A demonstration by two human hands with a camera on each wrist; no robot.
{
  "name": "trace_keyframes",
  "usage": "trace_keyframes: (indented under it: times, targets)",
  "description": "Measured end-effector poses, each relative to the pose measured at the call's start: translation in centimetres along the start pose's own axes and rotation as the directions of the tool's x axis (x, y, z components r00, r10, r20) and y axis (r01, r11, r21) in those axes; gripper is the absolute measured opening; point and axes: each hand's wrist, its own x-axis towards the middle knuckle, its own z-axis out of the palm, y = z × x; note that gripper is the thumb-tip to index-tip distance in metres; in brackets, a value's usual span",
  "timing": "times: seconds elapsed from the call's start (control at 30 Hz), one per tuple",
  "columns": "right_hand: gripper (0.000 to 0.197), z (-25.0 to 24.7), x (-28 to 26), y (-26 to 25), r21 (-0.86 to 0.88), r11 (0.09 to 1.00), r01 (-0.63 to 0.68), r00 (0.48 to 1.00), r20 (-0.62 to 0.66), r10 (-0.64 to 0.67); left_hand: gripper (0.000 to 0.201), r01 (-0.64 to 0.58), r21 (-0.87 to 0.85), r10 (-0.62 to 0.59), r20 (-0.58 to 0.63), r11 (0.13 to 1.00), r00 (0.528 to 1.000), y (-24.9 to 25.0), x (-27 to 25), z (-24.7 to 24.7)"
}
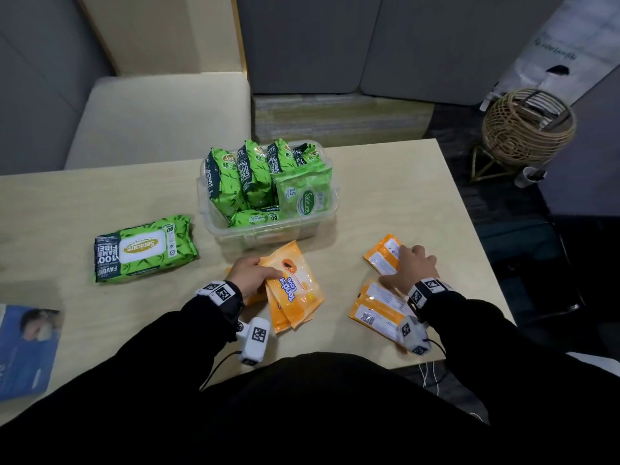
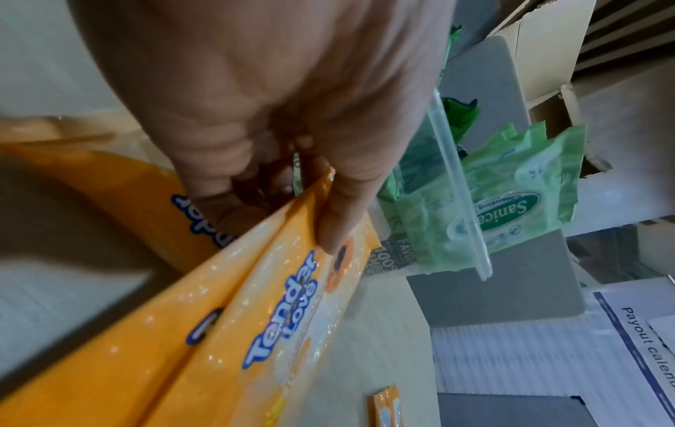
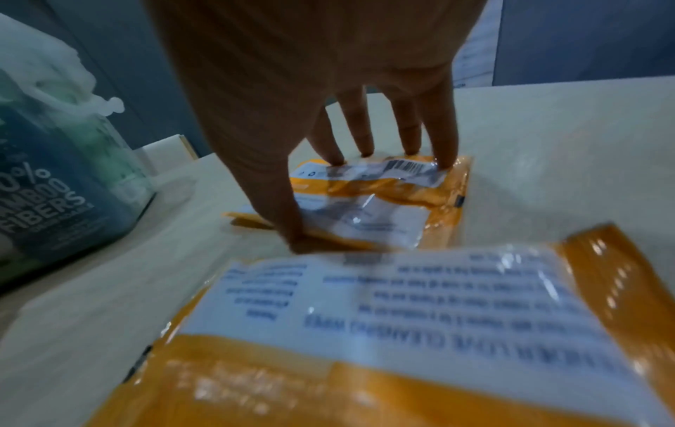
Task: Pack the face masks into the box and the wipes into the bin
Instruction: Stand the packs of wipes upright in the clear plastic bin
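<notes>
- Nearest, face-down orange packs [image 1: 375,313] lying loose on the bench [image 1: 84,209], waiting.
- Left hand [image 1: 250,275] with fingers [image 2: 339,213] pinched on a fan of orange wipes packs [image 1: 295,290], probably gathered to go in together.
- Right hand [image 1: 411,268] with fingers [image 3: 443,135] spread and nearly straight, pressing another orange pack [image 1: 384,256] flat.
- Farther, clear bin [image 1: 268,229] crowded with green wipes; one large green pack [image 1: 144,246] outside, left.

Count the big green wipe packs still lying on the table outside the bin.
1. A large green pack lies flat on the table, left of the clear bin. The other green packs sit inside the bin; nothing shows behind it.
</notes>
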Motion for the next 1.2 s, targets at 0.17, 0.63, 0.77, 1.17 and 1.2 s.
trace_keyframes:
  times: [0.17,0.63,0.77,1.17,1.2]
  targets:
    - [0.040,-2.6,0.5,-0.5,0.286,0.949,0.133,0.991,-0.057,-0.122,0.034,-0.009,-0.035,0.011,0.052,0.999,0.999,0.5,-0.4,0.0]
    - [0.015,-4.6,-5.9,-7.8,0.961,0.175,-0.214,0.899,0.263,-0.349,0.049,-0.158,-0.227,0.202,0.182,0.961,0.962,3.5,-2.5,-1.6]
    - [0.019,-3.7,-7.3,-9.5,0.944,0.061,-0.326,0.858,0.322,-0.401,0.034,-0.155,-0.244,0.181,0.090,0.957,0.979,3.0,-2.6,0.1]
    - [0.033,-2.5,-9.5,-14.0,0.953,0.277,-0.124,0.835,0.251,-0.490,0.037,0.007,-0.452,0.018,0.052,0.892,0.998,1.6,-2.0,4.0]
    - [0.034,-2.5,-9.4,-14.1,0.956,0.264,-0.131,0.858,0.243,-0.452,0.035,0.035,-0.438,0.008,0.096,0.898,0.995,1.4,-1.9,3.9]
